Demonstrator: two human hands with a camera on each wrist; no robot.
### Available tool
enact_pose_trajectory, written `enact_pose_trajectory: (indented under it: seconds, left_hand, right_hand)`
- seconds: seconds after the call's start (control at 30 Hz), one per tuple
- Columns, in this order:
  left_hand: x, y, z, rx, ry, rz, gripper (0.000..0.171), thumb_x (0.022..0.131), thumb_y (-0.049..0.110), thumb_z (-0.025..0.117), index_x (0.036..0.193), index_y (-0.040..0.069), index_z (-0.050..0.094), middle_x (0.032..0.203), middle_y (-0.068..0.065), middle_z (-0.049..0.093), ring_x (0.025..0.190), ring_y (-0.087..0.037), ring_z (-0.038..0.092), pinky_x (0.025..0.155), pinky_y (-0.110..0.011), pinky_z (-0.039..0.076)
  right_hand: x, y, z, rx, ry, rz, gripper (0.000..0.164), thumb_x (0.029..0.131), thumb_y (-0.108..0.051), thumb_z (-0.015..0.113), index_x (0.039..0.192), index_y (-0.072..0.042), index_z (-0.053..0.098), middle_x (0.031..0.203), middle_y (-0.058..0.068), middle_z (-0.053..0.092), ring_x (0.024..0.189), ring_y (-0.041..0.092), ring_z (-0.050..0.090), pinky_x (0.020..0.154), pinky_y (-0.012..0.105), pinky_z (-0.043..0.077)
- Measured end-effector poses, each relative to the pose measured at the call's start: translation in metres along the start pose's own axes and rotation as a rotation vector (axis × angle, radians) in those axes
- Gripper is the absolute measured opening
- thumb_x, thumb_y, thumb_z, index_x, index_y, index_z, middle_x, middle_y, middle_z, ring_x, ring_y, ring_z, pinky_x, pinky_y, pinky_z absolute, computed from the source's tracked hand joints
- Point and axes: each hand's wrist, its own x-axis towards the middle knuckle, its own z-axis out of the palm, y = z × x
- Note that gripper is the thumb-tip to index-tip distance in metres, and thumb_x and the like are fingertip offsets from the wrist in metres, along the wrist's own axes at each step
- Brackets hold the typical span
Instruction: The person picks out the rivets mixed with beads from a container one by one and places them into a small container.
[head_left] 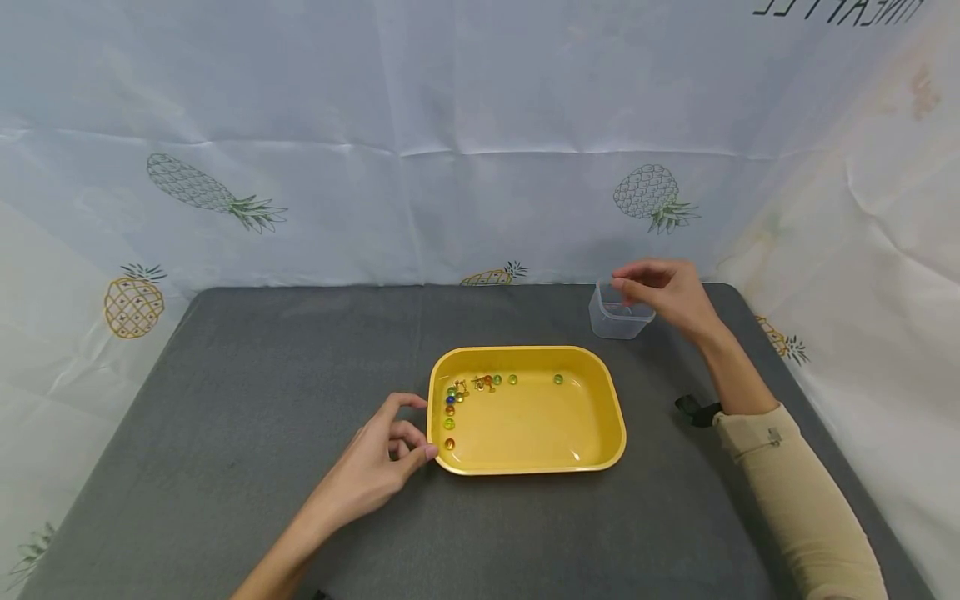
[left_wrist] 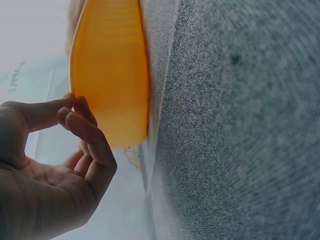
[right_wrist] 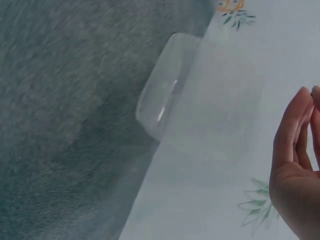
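- The grey desk (head_left: pixel 262 400) carries everything; its far edge runs just behind the container, so I judge a backward nudge could tip that off.
- The yellow tray (head_left: pixel 536 425) sits flat near the middle; a careless tug on its rim might send its contents rolling.
- Two hands: the left hand (head_left: pixel 378 468) pinches the tray's left rim; the right hand (head_left: pixel 671 293) has thumb and fingertips close together over the container, and I can't tell whether they hold anything.
- The clear container (head_left: pixel 617 325) stands upright, light-looking; a knuckle could knock it.
- Glassy beads (head_left: pixel 449 424) and gold charms (head_left: pixel 478 384) lie along the tray's left and far sides; smooth beads could slip from fingertips.
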Motion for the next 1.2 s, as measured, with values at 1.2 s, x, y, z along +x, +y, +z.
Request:
enact_pose_trajectory:
  seconds: [1.2]
  left_hand:
    - [0.000, 0.002, -0.001, 0.002, -0.003, 0.002, 0.055, 0.101, 0.015, 0.079, 0.146, 0.009, 0.047, 0.092, -0.007, 0.076, 0.061, -0.006, 0.056, 0.060, -0.024, 0.045]
  right_hand:
    - [0.009, 0.030, 0.002, -0.224, -0.054, -0.011, 0.021, 0.103, -0.010, 0.074, 0.121, 0.001, 0.078, 0.096, 0.024, 0.076, 0.076, 0.022, 0.069, 0.069, 0.023, 0.056]
